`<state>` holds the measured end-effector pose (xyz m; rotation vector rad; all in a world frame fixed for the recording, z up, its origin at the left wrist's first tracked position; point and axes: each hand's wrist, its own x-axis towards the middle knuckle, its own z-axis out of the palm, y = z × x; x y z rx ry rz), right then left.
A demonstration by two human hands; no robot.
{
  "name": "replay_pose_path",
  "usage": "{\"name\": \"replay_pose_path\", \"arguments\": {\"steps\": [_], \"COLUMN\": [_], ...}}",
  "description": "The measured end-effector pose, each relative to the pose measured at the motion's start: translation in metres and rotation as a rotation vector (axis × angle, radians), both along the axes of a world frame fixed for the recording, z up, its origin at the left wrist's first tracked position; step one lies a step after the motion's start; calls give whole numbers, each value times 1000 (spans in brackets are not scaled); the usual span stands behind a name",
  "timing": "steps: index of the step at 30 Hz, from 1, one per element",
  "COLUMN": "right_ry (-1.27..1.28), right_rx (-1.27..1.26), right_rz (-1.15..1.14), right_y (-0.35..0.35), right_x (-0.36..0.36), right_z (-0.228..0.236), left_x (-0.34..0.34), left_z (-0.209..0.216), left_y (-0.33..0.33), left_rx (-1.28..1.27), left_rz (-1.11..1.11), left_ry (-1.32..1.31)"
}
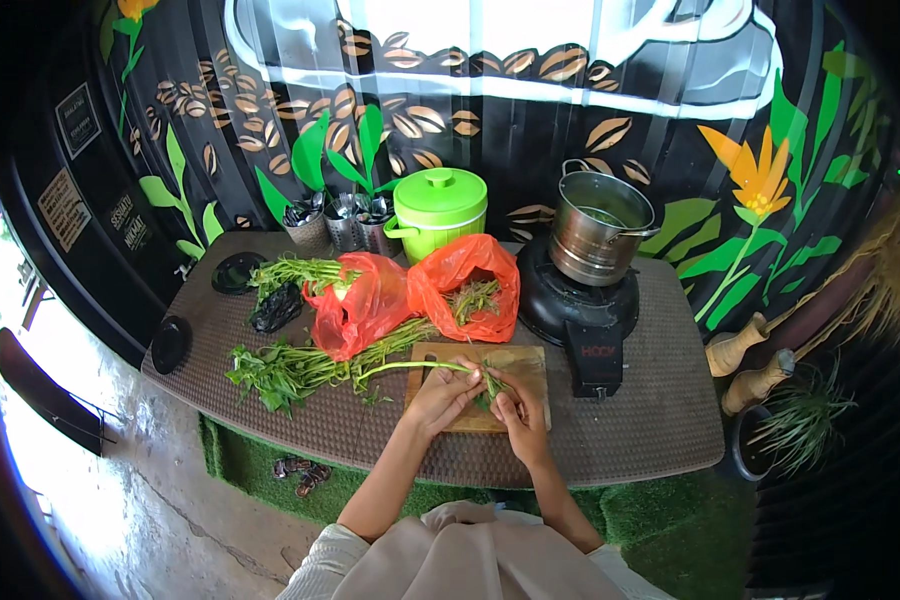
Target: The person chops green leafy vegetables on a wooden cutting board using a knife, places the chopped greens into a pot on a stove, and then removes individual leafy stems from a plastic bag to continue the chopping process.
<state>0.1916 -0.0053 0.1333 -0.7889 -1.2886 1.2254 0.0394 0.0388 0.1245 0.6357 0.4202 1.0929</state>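
Observation:
Above a wooden cutting board (532,362), my two hands are close together at a leafy green vegetable stem (398,364). My left hand (444,400) has its fingers closed on the long pale-green stem, which reaches out to the left. My right hand (523,418) pinches the stem's right part, where small green leaves hang between the hands. A heap of leafy greens (282,374) lies left of the board. Behind the board, an opened red plastic bag (432,268) holds trimmed stem ends (473,299). Another red plastic bag (346,326) sits beside it, over more greens.
A steel pot (598,250) stands on a black portable stove (540,300) at the right. Toward the back are a lime-green lidded container (440,215) and several cutlery holders (344,235). Dark round dishes (171,343) sit near the table's left edge.

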Motion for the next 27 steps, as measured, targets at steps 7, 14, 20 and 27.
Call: {"name": "replay_pose_path", "arguments": {"steps": [7,14,20,27], "right_ry": [89,128,175,66], "right_rx": [-58,-76,-124,-87], "right_rz": [93,89,51,42], "right_y": [1,1,7,3], "right_x": [-6,-11,2,-8], "right_z": [-7,-11,-9,-2], "left_x": [-8,-15,-3,2], "left_z": [3,0,9,-14], "left_y": [1,1,-8,-5], "left_rx": [18,75,-103,-59], "left_rz": [-16,-36,27,128], "left_ry": [-8,20,-78,-73]}}
